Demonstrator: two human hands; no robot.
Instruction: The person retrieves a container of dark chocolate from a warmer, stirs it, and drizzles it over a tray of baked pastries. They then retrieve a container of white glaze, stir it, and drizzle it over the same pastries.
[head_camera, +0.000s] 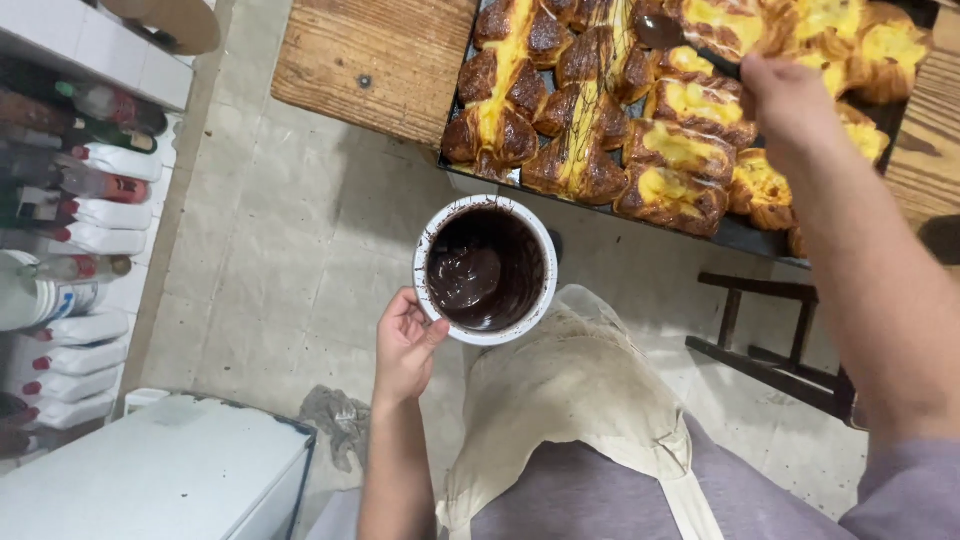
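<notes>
- The left arm rises from the bottom edge, bent up beside the cream apron (570, 400); the right arm reaches from the lower right corner out over the tray.
- The left hand (405, 345) grips the rim of a round white bowl of dark melted chocolate (486, 268), thumb on its edge, held level above the tiled floor (270, 250).
- The right hand (790, 100) is closed on the handle of a chocolate-coated spoon (660, 32), its tip over the pastries.
- A dark metal tray of golden custard-filled pastries (670, 130) sits on a wooden table (370, 60); the leftmost pastries carry thin chocolate lines.
- On the left, white plastic jugs with red caps (100, 215) are stacked beside bottles.
</notes>
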